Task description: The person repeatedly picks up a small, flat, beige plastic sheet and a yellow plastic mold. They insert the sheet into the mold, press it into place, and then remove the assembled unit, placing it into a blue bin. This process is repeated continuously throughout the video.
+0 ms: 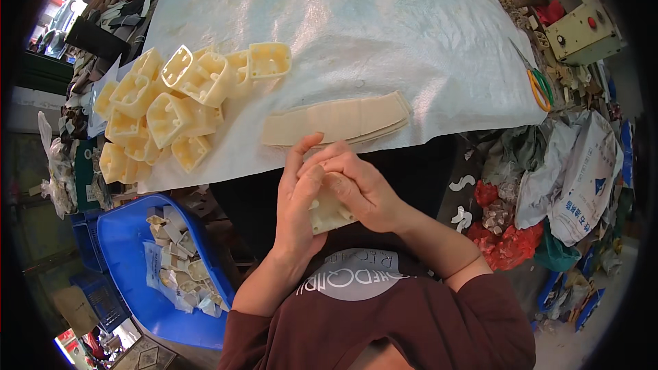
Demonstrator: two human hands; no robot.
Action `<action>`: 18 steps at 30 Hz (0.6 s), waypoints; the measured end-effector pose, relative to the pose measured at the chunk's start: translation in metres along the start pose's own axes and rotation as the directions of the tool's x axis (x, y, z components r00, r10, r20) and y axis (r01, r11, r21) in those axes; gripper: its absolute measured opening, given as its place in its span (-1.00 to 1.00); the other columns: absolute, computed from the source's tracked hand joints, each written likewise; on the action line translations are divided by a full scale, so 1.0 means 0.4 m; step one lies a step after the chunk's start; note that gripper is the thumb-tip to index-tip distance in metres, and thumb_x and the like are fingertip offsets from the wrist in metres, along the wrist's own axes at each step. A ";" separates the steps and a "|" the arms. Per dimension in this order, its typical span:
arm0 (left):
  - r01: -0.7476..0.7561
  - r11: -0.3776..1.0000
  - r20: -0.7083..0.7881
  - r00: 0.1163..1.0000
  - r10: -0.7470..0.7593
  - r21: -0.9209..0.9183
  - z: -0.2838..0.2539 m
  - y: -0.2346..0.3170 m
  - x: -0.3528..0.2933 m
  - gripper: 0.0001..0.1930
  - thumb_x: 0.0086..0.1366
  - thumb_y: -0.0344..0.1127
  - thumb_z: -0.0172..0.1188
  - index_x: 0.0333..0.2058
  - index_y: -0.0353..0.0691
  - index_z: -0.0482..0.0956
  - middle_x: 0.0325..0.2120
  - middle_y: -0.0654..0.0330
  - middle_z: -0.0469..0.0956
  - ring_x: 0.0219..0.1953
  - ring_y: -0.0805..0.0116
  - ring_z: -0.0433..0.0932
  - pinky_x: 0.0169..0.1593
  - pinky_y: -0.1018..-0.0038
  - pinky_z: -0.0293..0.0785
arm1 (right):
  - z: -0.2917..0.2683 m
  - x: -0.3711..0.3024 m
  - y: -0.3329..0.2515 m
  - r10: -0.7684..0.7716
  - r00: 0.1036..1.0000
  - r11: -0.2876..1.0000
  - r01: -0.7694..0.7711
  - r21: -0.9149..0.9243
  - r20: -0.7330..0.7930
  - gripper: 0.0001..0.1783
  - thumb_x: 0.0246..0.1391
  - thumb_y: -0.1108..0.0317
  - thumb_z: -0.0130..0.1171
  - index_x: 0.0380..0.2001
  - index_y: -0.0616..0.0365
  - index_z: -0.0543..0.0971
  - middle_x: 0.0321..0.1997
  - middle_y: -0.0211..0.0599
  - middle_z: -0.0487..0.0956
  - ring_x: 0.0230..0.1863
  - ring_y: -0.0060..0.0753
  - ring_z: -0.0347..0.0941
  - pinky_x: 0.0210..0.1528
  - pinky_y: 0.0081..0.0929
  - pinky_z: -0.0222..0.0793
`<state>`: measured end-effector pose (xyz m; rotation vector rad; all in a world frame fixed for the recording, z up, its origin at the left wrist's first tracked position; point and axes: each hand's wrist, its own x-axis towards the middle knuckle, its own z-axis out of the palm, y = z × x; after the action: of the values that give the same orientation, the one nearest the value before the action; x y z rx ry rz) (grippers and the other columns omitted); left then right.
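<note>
Close to my chest, just off the table's front edge, I hold a cream plastic housing (330, 214) with both hands. My left hand (296, 199) is wrapped along its left side, fingers pointing up. Across its top lie the bent fingers and thumb of my right hand (361, 188), which hide much of the part. A flat stack of beige, slightly curved strips (336, 120) rests on the table just beyond my fingertips. To the left, a heap of similar cream plastic housings (171, 116), hollow with open sides, is piled on the table.
A whitish sheet covers the table (356, 20). Scissors (538, 85) with green and orange handles lie at its right edge. Below left stands a blue tub (116, 233) of plastic pieces. Bags (576, 178) crowd the right side, near a control box (582, 34).
</note>
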<state>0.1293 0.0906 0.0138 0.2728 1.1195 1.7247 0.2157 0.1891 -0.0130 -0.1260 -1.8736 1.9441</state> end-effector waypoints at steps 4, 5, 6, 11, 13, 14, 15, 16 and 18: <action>-0.036 0.995 -0.072 0.997 0.029 -0.095 -0.015 0.015 0.014 -0.37 0.13 -0.12 0.01 0.15 -0.23 0.13 -0.13 0.05 0.38 -0.09 0.26 0.43 -0.02 0.35 0.39 | 0.033 -0.013 0.003 -0.155 0.987 0.964 0.142 -0.227 -0.039 -0.58 0.25 0.29 -0.26 0.12 0.24 0.22 0.15 -0.09 0.25 0.20 -0.11 0.08 0.22 -0.29 -0.09; -0.049 0.990 -0.077 0.996 0.039 -0.130 -0.014 0.018 0.011 -0.38 0.10 -0.19 0.03 0.15 -0.23 0.14 -0.16 0.05 0.40 -0.10 0.25 0.43 -0.04 0.35 0.40 | 0.033 -0.020 0.011 -0.159 0.987 0.954 0.157 -0.255 0.011 -0.49 0.27 0.22 -0.30 0.20 0.27 0.12 0.25 -0.07 0.13 0.26 -0.07 0.01 0.26 -0.26 -0.13; -0.050 0.986 -0.068 0.997 0.039 -0.158 -0.015 0.017 0.010 -0.39 0.10 -0.20 0.03 0.14 -0.22 0.14 -0.17 0.06 0.39 -0.11 0.24 0.43 -0.05 0.35 0.41 | 0.037 -0.024 0.014 -0.156 0.988 0.969 0.152 -0.193 -0.006 -0.49 0.26 0.22 -0.29 0.20 0.27 0.12 0.25 -0.08 0.12 0.26 -0.08 0.00 0.27 -0.25 -0.14; -0.022 0.940 -0.010 1.000 0.020 -0.341 -0.019 0.003 0.005 -0.40 0.11 -0.25 0.04 0.15 -0.12 0.13 -0.16 0.08 0.36 -0.12 0.23 0.42 -0.05 0.33 0.42 | 0.041 -0.029 -0.005 -0.059 0.996 0.995 0.064 0.076 -0.061 -0.49 0.21 0.25 -0.22 0.18 0.28 0.15 0.24 -0.10 0.07 0.27 -0.16 -0.03 0.29 -0.25 -0.15; -0.001 0.917 0.027 1.000 0.013 -0.399 -0.015 -0.008 0.005 -0.40 0.11 -0.28 0.03 0.16 -0.08 0.11 -0.16 0.08 0.35 -0.12 0.23 0.42 -0.07 0.31 0.43 | 0.043 -0.034 0.003 -0.056 0.994 0.988 0.069 0.141 -0.095 -0.48 0.17 0.29 -0.18 0.17 0.28 0.17 0.21 -0.11 0.10 0.25 -0.17 -0.02 0.26 -0.26 -0.10; 0.010 0.904 0.046 0.999 0.011 -0.427 -0.012 -0.012 0.004 -0.39 0.11 -0.30 0.03 0.16 -0.06 0.10 -0.16 0.08 0.34 -0.13 0.22 0.42 -0.07 0.30 0.43 | 0.042 -0.036 0.011 -0.055 0.992 0.982 0.074 0.172 -0.113 -0.48 0.15 0.30 -0.15 0.16 0.27 0.18 0.19 -0.12 0.11 0.24 -0.18 -0.02 0.25 -0.27 -0.07; 0.001 0.954 0.041 0.999 0.012 -0.299 -0.005 -0.010 0.000 -0.35 0.14 -0.20 0.07 0.19 -0.05 0.03 -0.12 0.07 0.33 -0.12 0.22 0.41 -0.08 0.29 0.44 | 0.038 -0.039 0.021 -0.089 0.990 0.983 0.105 0.149 -0.106 -0.47 0.12 0.32 -0.12 0.16 0.26 0.19 0.19 -0.12 0.11 0.23 -0.17 0.00 0.24 -0.28 -0.05; -0.037 0.959 0.075 0.995 0.060 -0.280 -0.006 -0.015 -0.004 -0.34 0.16 -0.13 0.07 0.20 -0.05 0.01 -0.11 0.06 0.33 -0.11 0.21 0.41 -0.08 0.29 0.44 | 0.032 -0.036 0.029 -0.128 0.987 0.982 0.140 0.128 -0.095 -0.47 0.10 0.35 -0.09 0.16 0.25 0.19 0.18 -0.12 0.11 0.21 -0.17 0.01 0.22 -0.29 -0.03; -0.116 0.962 0.144 0.978 0.154 -0.246 -0.014 -0.025 -0.007 -0.29 0.19 0.01 0.07 0.21 -0.05 -0.03 -0.08 0.03 0.32 -0.08 0.18 0.41 -0.08 0.29 0.45 | 0.017 -0.034 0.020 -0.154 0.986 0.988 0.154 -0.014 -0.070 -0.43 0.04 0.37 0.00 0.15 0.23 0.22 0.17 -0.11 0.12 0.18 -0.16 0.04 0.20 -0.27 0.00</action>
<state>0.1332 0.0856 0.0036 0.3406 0.7839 1.9012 0.2236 0.1780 -0.0233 -0.0502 -1.7903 1.8050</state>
